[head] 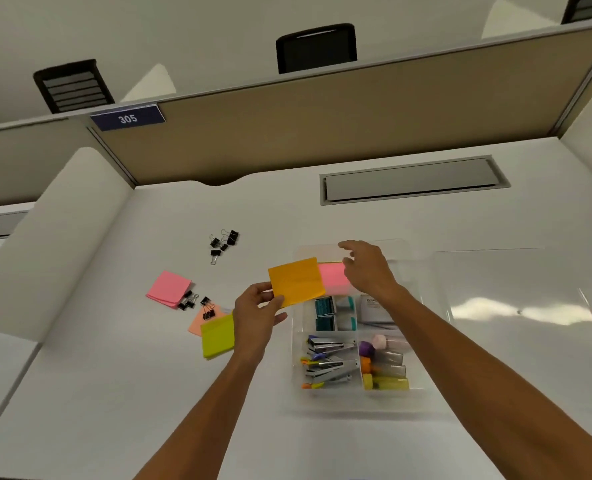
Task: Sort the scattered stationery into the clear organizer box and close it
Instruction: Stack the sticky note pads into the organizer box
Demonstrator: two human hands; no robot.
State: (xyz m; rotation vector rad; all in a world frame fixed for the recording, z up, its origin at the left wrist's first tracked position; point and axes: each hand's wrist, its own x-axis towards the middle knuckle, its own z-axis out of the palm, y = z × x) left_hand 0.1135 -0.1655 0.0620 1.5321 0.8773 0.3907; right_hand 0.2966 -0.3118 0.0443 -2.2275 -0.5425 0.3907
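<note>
Clear organizer box (357, 393) open on the white desk (114, 393), its lid (516, 289) lying flat just right of it.

From my head camera: my left hand (256, 317) pinches an orange sticky-note pad (296, 281) by its near-left corner, over the box's left edge. My right hand (365, 268) hovers above the box's far compartment with fingers relaxed and spread, holding nothing, beside a pink pad (332, 277) lying inside. The box's nearer compartments hold staplers (329, 362), highlighters (386, 368) and staple boxes (325, 313). Left of the box lie a yellow-green pad (218, 336), a pink pad on the desk (168, 289) and black binder clips (223, 242).
</note>
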